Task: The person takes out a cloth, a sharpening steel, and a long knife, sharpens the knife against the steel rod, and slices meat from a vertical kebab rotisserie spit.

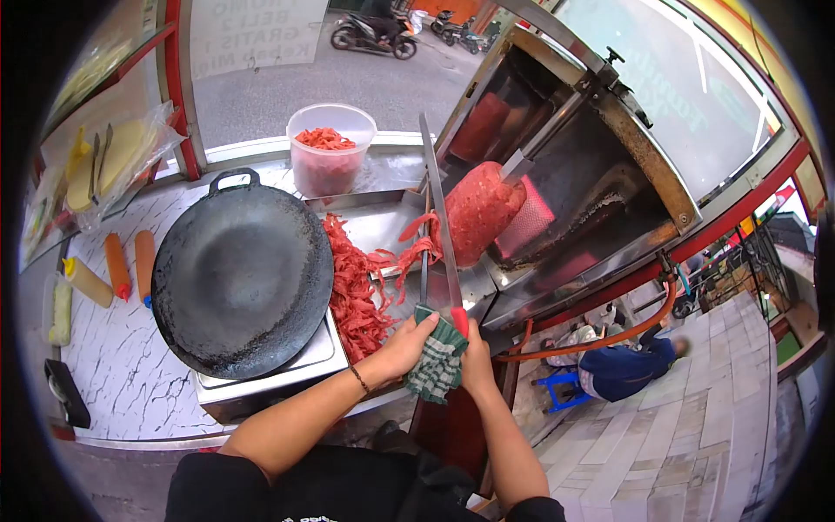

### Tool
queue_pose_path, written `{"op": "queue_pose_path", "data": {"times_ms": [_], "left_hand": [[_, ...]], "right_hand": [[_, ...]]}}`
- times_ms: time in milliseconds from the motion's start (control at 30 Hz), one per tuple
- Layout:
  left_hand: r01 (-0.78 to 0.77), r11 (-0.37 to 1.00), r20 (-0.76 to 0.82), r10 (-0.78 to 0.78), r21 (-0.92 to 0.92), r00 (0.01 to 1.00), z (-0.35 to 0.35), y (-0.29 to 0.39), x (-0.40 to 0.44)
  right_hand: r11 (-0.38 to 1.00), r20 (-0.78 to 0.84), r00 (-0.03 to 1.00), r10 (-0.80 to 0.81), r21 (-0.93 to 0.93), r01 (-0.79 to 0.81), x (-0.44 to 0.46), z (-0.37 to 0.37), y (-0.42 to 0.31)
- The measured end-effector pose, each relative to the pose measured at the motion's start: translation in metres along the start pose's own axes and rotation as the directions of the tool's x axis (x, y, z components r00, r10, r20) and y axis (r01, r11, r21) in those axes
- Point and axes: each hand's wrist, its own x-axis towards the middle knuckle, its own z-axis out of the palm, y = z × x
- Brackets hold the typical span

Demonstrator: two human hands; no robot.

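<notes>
My right hand [476, 358] is closed around the red handle of a long knife [444, 222]. Its blade points away from me, alongside a large red mass of kebab meat [478, 213] on a spit. In my left hand [407, 346] is a green and white checked cloth [435, 361], wrapped about the lower end of a thin metal rod [424, 283]; the kind of tool is unclear. Strips of meat hang near the rod and blade. More shaved meat [355, 291] is heaped in a metal tray [383, 222] left of the knife.
A dark wok [243, 278] sits on a steel stove [270, 374] to the left. Behind stands a clear tub [330, 157] with meat. Sauce bottles [117, 265] stand farther left. The grill [600, 187] is at right, with a hose [609, 335] below and a seated person [631, 370] beyond.
</notes>
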Motion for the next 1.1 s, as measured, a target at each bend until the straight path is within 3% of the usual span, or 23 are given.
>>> {"op": "queue_pose_path", "data": {"times_ms": [100,167,300,367,433,500,567,633,700,733,1100], "left_hand": [[0.065,0.987,0.011,-0.064,-0.144,0.998,-0.006,0.000,0.009],[0.038,0.981,0.001,-0.039,-0.192,0.999,-0.006,0.003,0.014],[0.277,0.849,0.177,-0.219,-0.450,0.960,-0.008,0.014,0.006],[0.253,0.800,0.202,-0.168,-0.545,0.965,-0.019,0.014,0.008],[0.296,0.660,0.389,-0.006,-0.691,0.921,-0.037,0.002,0.012],[0.306,0.593,0.329,-0.072,-0.745,0.941,-0.031,0.020,0.000],[0.316,0.562,0.311,-0.108,-0.764,0.944,-0.030,0.024,-0.003],[0.347,0.538,0.310,-0.162,-0.768,0.937,-0.030,0.025,-0.002],[0.378,0.547,0.377,-0.120,-0.747,0.918,-0.031,0.022,-0.001],[0.404,0.523,0.360,-0.190,-0.751,0.914,-0.029,0.026,-0.002],[0.376,0.634,0.339,-0.185,-0.676,0.922,-0.057,0.008,-0.005]], "right_hand": [[0.992,-0.037,0.995,-0.090,-0.093,0.086,-0.043,-0.006,-0.001],[0.967,0.008,0.995,0.098,-0.239,-0.093,-0.059,-0.017,-0.004],[0.910,0.031,0.997,0.066,-0.412,-0.047,-0.021,-0.041,-0.033],[0.890,0.055,0.994,0.090,-0.453,-0.055,-0.032,-0.063,-0.032],[0.892,0.100,0.988,0.115,-0.448,-0.059,-0.068,-0.099,-0.030],[0.886,0.142,0.985,0.097,-0.464,-0.020,-0.104,-0.142,-0.016],[0.876,0.162,0.980,0.111,-0.482,-0.020,-0.122,-0.176,-0.030],[0.800,0.162,0.938,0.306,-0.578,-0.161,-0.129,-0.195,-0.047],[0.789,0.170,0.924,0.343,-0.587,-0.185,-0.117,-0.195,-0.061],[0.782,0.169,0.929,0.329,-0.601,-0.168,-0.112,-0.193,-0.059],[0.757,0.232,0.925,0.302,-0.648,-0.085,-0.093,-0.224,-0.106]]}}
